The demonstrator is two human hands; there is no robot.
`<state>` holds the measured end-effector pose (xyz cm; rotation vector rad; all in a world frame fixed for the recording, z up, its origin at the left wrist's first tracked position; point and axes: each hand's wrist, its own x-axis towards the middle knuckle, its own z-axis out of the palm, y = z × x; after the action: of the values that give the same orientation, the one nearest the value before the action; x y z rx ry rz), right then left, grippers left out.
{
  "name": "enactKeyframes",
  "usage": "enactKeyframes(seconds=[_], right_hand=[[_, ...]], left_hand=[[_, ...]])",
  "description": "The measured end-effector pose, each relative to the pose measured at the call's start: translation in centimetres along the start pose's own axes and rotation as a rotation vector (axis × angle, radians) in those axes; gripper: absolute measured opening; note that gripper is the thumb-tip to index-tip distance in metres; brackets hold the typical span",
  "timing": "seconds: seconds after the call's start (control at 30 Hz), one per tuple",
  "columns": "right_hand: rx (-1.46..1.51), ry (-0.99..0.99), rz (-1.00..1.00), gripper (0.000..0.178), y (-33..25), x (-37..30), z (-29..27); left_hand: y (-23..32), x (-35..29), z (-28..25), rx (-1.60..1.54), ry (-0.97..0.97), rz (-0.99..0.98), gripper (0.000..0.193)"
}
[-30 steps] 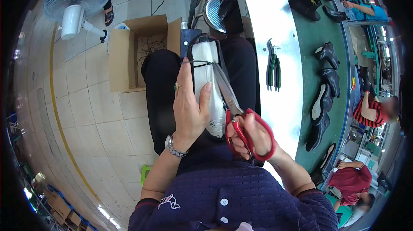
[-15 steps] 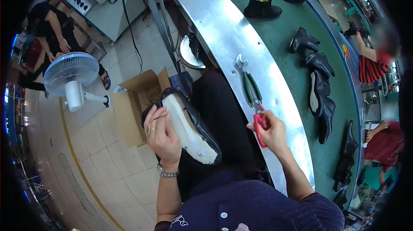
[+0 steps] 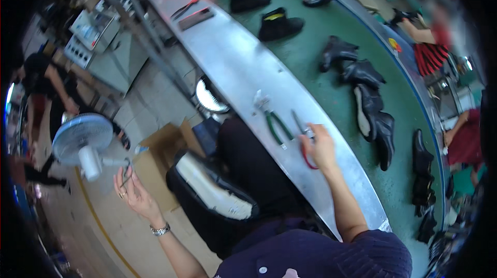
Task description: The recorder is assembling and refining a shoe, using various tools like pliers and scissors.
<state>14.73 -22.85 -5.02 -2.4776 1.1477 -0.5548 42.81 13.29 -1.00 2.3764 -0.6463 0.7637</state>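
Observation:
My left hand (image 3: 139, 199) is out to the left, over the floor beside the cardboard box, its fingertips closed on a thin dark strip (image 3: 126, 173). What the strip is made of is too blurred to tell. On my lap lies a black shoe (image 3: 230, 187) with its pale sole turned up, and neither hand touches it. My right hand (image 3: 322, 148) is over the metal ledge, closed on red-handled scissors (image 3: 309, 158) whose blades point away from me. Just left of them, green-handled pincers (image 3: 279, 129) lie on the ledge.
A cardboard box (image 3: 155, 148) stands open left of my knees, a fan (image 3: 85, 138) beyond it. Along the green conveyor belt (image 3: 316, 92) sit several black shoes and boots (image 3: 279, 23). A dark flat block (image 3: 196, 19) lies at the ledge's far end. Other people are around.
My left hand has left the shoe and swung out left with the thin strip. My right hand has lowered the scissors toward the ledge, apart from the pincers. The view has turned.

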Motion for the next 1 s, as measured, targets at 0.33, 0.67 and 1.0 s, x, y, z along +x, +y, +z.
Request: enactKeyframes(seconds=[0.33,0.67,1.0], right_hand=[[-0.108,-0.130,-0.105,0.071,-4.4,3.6,9.3],[0.772,-0.445,0.384,0.030,-4.4,4.9,6.1],[1.200,-0.956,0.470,0.062,-6.0,0.7,-4.8]], left_hand=[[6.4,-4.7,1.1,-0.292,-0.342,0.038,0.059],[14.0,2.1,7.0,-0.343,-0.917,0.536,0.055],[14.1,7.4,10.2,-0.606,-0.972,0.469,0.032]])
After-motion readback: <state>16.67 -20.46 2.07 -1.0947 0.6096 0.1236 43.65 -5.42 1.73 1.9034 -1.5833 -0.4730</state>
